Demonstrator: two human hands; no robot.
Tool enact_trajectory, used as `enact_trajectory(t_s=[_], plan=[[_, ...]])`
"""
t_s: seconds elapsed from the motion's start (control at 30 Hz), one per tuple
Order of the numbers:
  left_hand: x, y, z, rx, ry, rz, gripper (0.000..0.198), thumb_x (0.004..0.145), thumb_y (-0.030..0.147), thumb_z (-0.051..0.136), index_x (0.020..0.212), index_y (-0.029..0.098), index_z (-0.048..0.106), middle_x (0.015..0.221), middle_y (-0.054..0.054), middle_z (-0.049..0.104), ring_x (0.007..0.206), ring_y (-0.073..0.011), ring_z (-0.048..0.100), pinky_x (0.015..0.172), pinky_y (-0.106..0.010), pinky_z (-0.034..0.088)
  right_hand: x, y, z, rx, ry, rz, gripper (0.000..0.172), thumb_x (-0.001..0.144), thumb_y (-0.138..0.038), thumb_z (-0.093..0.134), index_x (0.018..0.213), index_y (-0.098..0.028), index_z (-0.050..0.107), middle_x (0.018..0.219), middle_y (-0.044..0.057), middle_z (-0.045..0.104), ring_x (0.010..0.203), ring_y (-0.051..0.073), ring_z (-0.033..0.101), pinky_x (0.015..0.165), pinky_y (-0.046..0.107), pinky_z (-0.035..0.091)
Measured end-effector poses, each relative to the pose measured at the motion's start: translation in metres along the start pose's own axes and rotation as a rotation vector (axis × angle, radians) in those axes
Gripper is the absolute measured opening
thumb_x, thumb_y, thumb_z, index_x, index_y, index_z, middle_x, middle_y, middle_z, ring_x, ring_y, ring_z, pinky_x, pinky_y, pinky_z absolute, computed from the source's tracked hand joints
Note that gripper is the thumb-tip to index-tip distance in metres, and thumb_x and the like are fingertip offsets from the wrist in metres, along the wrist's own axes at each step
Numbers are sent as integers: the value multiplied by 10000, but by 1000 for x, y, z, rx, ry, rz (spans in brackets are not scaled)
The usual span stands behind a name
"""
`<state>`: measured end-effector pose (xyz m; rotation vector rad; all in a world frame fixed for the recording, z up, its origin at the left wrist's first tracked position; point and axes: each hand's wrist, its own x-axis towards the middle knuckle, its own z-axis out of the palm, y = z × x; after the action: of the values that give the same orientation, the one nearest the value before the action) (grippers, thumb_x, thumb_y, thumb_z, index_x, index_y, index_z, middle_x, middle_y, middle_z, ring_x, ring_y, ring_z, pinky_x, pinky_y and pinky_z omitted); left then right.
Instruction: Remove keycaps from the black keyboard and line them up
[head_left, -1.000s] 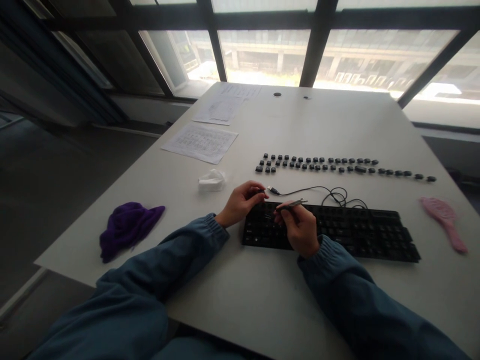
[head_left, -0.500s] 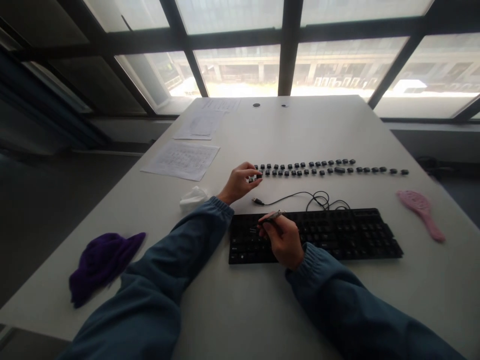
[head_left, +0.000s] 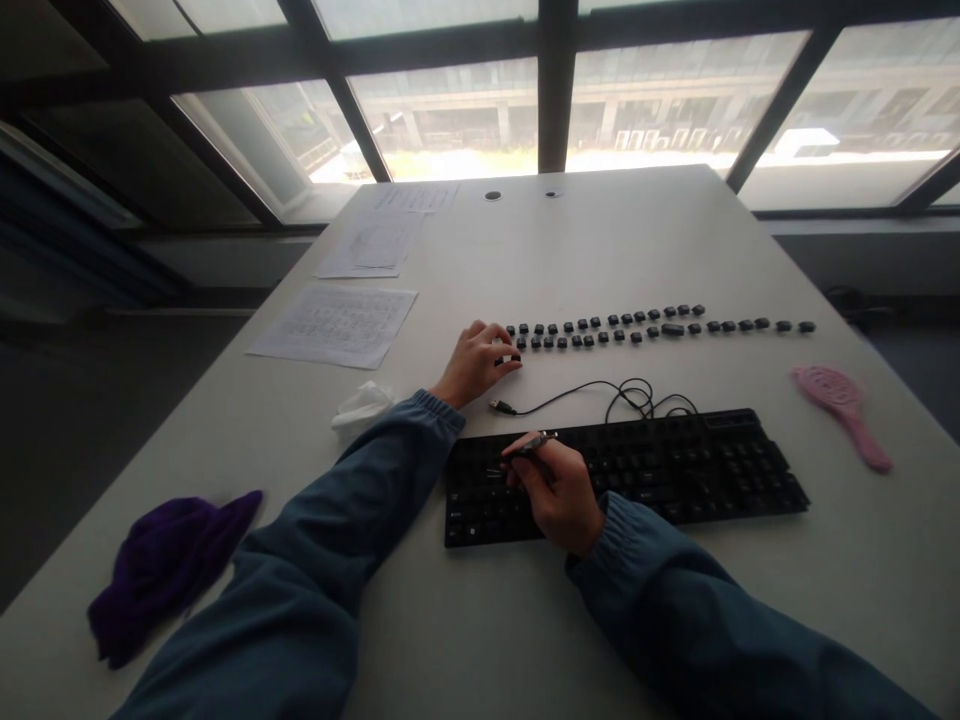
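Left hand, thumb and forefinger set narrowly about one dark keycap at the left end of the loose keycaps; whether it is gripped or merely touched cannot be told. Right hand, closed around one small tool with a metallic end, held over the left half of the keyboard.

The loose keycaps form two long rows behind the keyboard: about fourteen in the back row, about eighteen in the front row, one of these wider than its neighbours; at least two more, including that at the fingertips, make a short third row partly hidden by the hand. One cable, looped at its right and ending in one plug, crosses the narrow strip between keyboard and rows.

Farther out on the counter: three paper sheets along the left edge; one crumpled white piece just beside the left sleeve; one purple cloth hat near the left edge; one pink brush near the right edge, apart from the keyboard. Widest room: behind the rows, to the far edge, marked by two small round fittings; a smaller gap separates keyboard and brush.
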<state>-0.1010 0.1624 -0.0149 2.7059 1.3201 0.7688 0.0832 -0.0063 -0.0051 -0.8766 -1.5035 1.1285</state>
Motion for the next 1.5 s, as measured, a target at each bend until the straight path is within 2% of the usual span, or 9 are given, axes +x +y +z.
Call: enact_trajectory(t_s=[0.33, 0.47, 0.57, 0.73, 0.87, 0.97, 1.1, 1.27, 1.5], plan=[[-2, 3, -4, 108, -26, -59, 183, 830, 346, 761, 973, 231, 767, 1125, -78, 624, 1076, -284, 470, 920, -442, 390, -2, 1, 1, 18, 7, -10, 130, 953, -199, 548, 981, -193, 674, 766, 27, 648, 675, 155, 646, 656, 277, 533], [-3, 4, -10, 85, 26, -55, 337, 829, 380, 756, 1129, 228, 726, 1120, -88, 623, 1046, -274, 482, 932, -439, 410, -2, 2, 1, 30, 16, -2, 127, 955, -209, 552, 979, -188, 675, 752, 29, 655, 674, 158, 655, 641, 275, 536], [-4, 10, -20, 58, 84, -54, 341, 868, 379, 710, 1165, 212, 708, 1115, -95, 634, 1030, -269, 500, 945, -440, 424, -3, 0, 2, 59, 34, 11, 132, 960, -223, 552, 976, -180, 676, 769, 36, 668, 661, 153, 658, 620, 271, 536], [-22, 42, -42, -109, 107, -54, 248, 940, 312, 607, 1135, 192, 702, 1074, -77, 673, 1024, -231, 564, 970, -415, 460, -1, -17, -7, 115, 157, 7, 129, 963, -230, 565, 964, -174, 681, 760, 34, 682, 641, 141, 654, 602, 261, 533], [-57, 76, -56, -249, -3, -82, 290, 926, 344, 632, 1168, 191, 678, 1160, -88, 676, 1094, -231, 606, 1002, -408, 480, 3, -27, -28, 91, 310, -5, 126, 962, -241, 584, 968, -181, 695, 739, 25, 693, 622, 128, 640, 593, 250, 525], [-88, 97, -61, -273, -119, -116, 425, 885, 417, 683, 1251, 205, 638, 1276, -105, 644, 1202, -261, 583, 1055, -430, 464, 2, -23, -44, 62, 351, 7, 120, 952, -258, 609, 963, -182, 702, 741, 23, 691, 614, 130, 636, 592, 260, 525], [-120, 114, -62, -181, -202, -150, 765, 755, 537, 780, 1398, 207, 528, 1449, -131, 533, 1370, -340, 451, 1142, -504, 384, -5, -14, -52, 7, 322, 46, 127, 951, -271, 615, 962, -180, 703, 731, 22, 679, 634, 141, 639, 605, 273, 526], [-134, 119, -61, -108, -328, -179, 1107, 632, 644, 817, 1514, 156, 360, 1551, -170, 404, 1440, -375, 354, 1207, -556, 264, -12, -15, -44, -19, 246, 53, 125, 960, -262, 595, 967, -182, 692, 767, 29, 670, 652, 146, 631, 615, 285, 526], [-134, 119, -59, -118, -337, -200, 1109, 614, 590, 838, 1510, 150, 356, 1542, -177, 414, 1421, -358, 393, 1221, -544, 230, -9, -13, -25, -171, 68, 10, 114, 962, -198, 559, 975, -191, 672, 814, 30, 648, 687, 150, 629, 668, 299, 525]])
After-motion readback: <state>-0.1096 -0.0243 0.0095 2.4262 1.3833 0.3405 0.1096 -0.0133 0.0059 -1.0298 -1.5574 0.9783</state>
